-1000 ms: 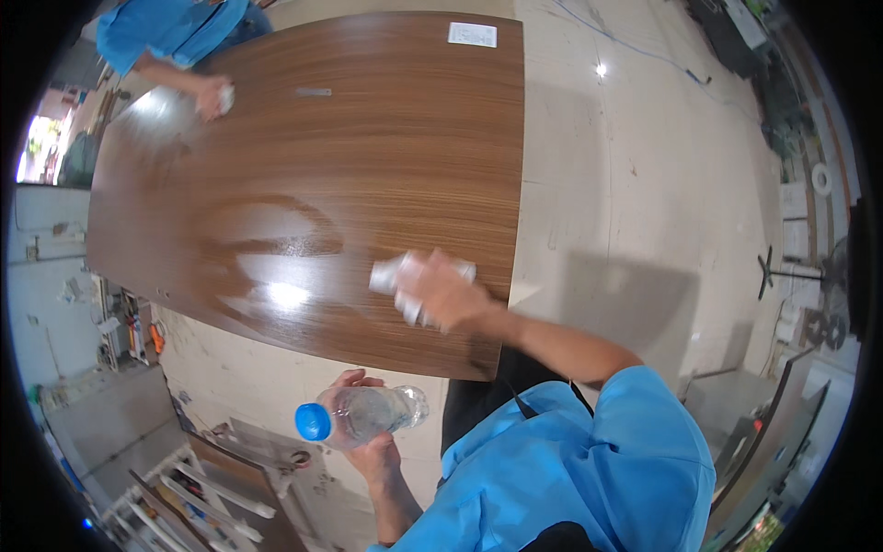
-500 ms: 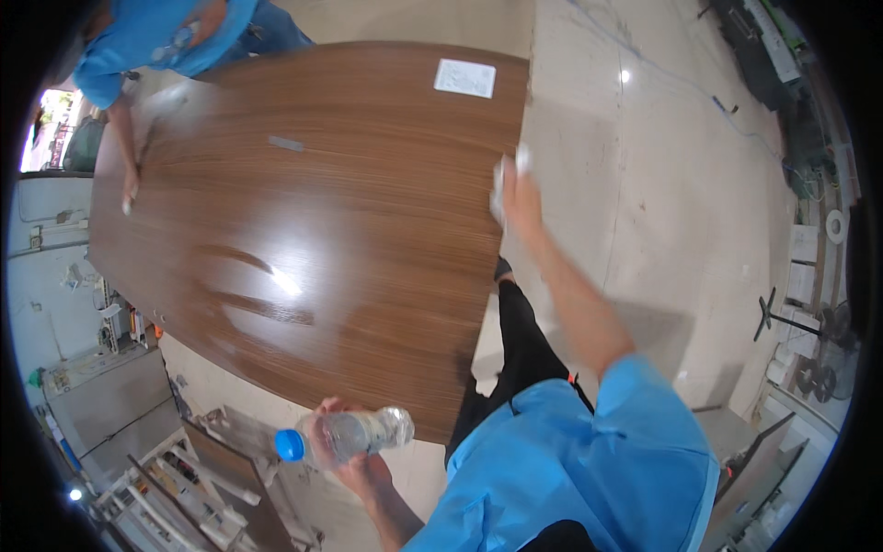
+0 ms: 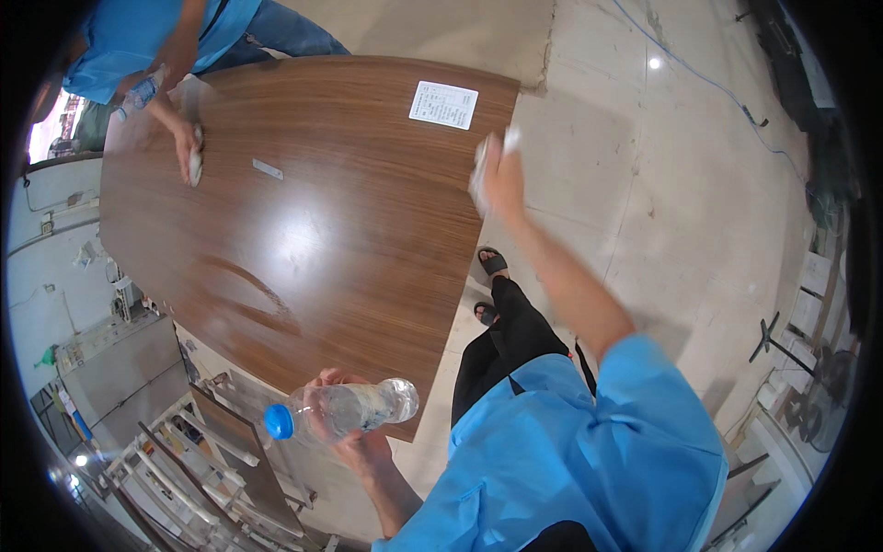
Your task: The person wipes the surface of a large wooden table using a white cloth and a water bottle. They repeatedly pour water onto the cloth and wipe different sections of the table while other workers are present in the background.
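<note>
My right hand reaches far out and presses a white cloth against the right edge of a large glossy wooden tabletop. My left hand holds a clear plastic bottle with a blue cap, lying sideways near the tabletop's near corner. Wet streaks show on the wood near the bottle side. A white paper label is stuck to the far part of the tabletop.
A co-worker in a blue shirt wipes the far left of the tabletop with a cloth in one hand. Metal racks stand at the lower left. Pale tiled floor spreads to the right, with a cable across it.
My right hand has swept the cloth from the near edge of the tabletop out along its right edge toward the far corner. The bottle stays in my left hand.
</note>
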Demonstrator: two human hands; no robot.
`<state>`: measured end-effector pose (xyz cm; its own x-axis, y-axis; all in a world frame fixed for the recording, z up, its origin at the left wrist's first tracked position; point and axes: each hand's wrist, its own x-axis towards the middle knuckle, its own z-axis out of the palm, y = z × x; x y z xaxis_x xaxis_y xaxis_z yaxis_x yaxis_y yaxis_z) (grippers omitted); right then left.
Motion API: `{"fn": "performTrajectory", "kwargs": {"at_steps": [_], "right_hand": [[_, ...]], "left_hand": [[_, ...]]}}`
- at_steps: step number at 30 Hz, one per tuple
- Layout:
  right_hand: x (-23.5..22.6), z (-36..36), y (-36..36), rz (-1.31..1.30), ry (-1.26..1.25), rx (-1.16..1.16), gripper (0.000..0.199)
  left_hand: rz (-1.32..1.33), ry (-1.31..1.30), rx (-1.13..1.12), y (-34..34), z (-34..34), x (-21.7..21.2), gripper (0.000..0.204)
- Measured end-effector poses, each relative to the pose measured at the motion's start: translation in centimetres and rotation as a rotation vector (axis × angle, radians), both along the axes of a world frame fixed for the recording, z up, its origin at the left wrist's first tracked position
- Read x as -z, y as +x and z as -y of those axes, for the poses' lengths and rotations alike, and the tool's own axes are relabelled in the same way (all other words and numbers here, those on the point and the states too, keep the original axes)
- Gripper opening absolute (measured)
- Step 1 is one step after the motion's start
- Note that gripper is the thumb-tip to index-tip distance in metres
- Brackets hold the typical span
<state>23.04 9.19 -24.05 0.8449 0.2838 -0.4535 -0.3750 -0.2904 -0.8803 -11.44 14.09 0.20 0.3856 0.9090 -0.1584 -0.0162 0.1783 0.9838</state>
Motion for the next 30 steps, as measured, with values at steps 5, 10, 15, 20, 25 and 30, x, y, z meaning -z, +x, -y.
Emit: {"fn": "performTrajectory", "kwargs": {"at_steps": [5, 10, 15, 20, 25, 30], "right_hand": [[1.3, -1.1, 5.5, 0.250, 0.076, 0.177, 0.030], [3.4, 0.6, -2.6, 0.582, -0.039, 0.112, 0.039], [4.2, 0.7, 2.2, 0.192, 0.053, 0.076, 0.041], [2.1, 2.6, -5.0, 0.378, 0.051, -0.060, 0.059], [1.4, 0.3, 2.9, 0.228, -0.133, 0.035, 0.052], [3.6, -1.1, 13.7, 0.422, -0.031, 0.093, 0.052]], "left_hand": [[0.047, 0.001, 0.036, 0.4, 2.4, -0.7, 0.098], [0.107, 0.008, -0.012, -1.0, 4.6, 0.0, 0.097], [0.098, 0.076, -0.092, -3.3, 7.7, 0.1, 0.100], [0.112, 0.069, -0.110, -3.1, 9.0, -0.5, 0.099], [0.096, 0.093, -0.162, -1.2, 8.6, -0.5, 0.098], [0.123, 0.057, -0.244, 3.8, 7.4, -0.4, 0.097]]}}
